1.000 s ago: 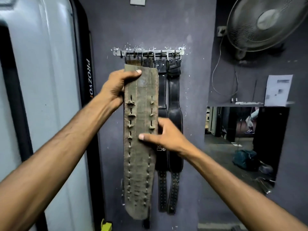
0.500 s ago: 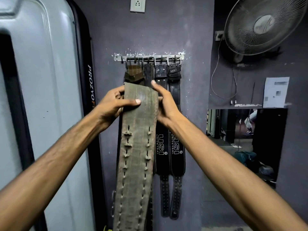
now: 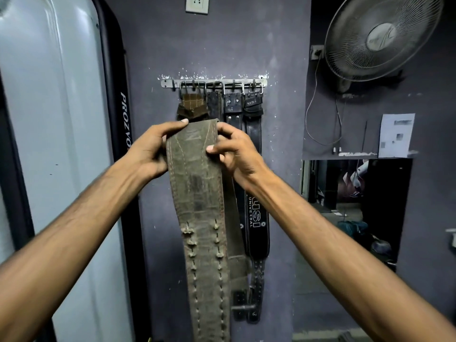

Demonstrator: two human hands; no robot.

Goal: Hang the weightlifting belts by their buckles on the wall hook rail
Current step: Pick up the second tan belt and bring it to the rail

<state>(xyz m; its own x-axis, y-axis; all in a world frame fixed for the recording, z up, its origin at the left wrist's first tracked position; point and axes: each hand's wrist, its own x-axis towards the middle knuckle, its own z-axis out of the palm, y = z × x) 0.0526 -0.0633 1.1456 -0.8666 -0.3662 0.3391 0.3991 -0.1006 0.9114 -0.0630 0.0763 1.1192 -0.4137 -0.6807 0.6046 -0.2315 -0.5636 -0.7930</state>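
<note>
Two bare hands are holding up a worn olive leather belt (image 3: 197, 193) in front of a dark purple wall (image 3: 283, 45). Far left, a pale grey rounded panel (image 3: 49, 144) is crowding that side, edged by a black upright (image 3: 123, 134) with white lettering reading "PROZYO", the last letters hidden behind the forearm. Bare wall is lying between that upright and the belts.

The left hand (image 3: 148, 151) is closing its grip on the left edge of the olive belt near its top end, thumb on the front face, fingers curled behind. The belt is hanging down from the hands, its two rows of punched holes running to the bottom of the frame, its top end sitting just below the hook rail (image 3: 214, 83) and not touching it. The right hand (image 3: 234, 154) is pinching the belt's right edge, thumb on the front, fingers wrapped behind.

On the rail, a brown checked belt (image 3: 192, 104), a dark one beside it, and two black belts (image 3: 254, 218) are hanging by their buckles; one black belt is reading "USI UNIVERSAL".

Further right, a wall fan (image 3: 382, 38) is jutting out overhead, a paper notice (image 3: 396, 135) is showing print too blurred to read, and a mirror (image 3: 355, 206) is sitting below it.
</note>
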